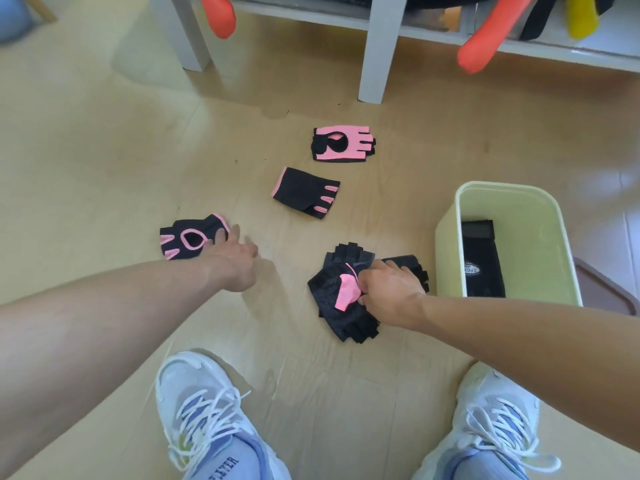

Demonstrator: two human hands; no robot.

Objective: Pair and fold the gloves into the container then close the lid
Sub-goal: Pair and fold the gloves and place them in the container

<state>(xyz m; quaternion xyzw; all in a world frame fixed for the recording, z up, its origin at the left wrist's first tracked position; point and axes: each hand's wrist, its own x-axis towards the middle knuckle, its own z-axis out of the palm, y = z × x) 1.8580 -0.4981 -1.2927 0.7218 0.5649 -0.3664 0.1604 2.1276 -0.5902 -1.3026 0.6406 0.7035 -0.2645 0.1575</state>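
Note:
Several fingerless gloves lie on the wooden floor. My left hand (232, 260) reaches out, fingers extended onto a black glove with pink trim (187, 239). My right hand (389, 289) pinches the pink tab of a black mesh glove (341, 306), which lies in a pile with other black gloves (408, 268). A black glove with a pink cuff (304, 192) lies in the middle. A pink glove (341, 143) lies farther away. The pale green container (450, 251) stands open on the right, with folded black gloves (483, 265) inside.
A brown lid (609, 292) lies on the floor behind the container at the right edge. White shelf legs (375, 46) stand at the back with orange and yellow items hanging above. My two white sneakers (204, 410) are at the bottom.

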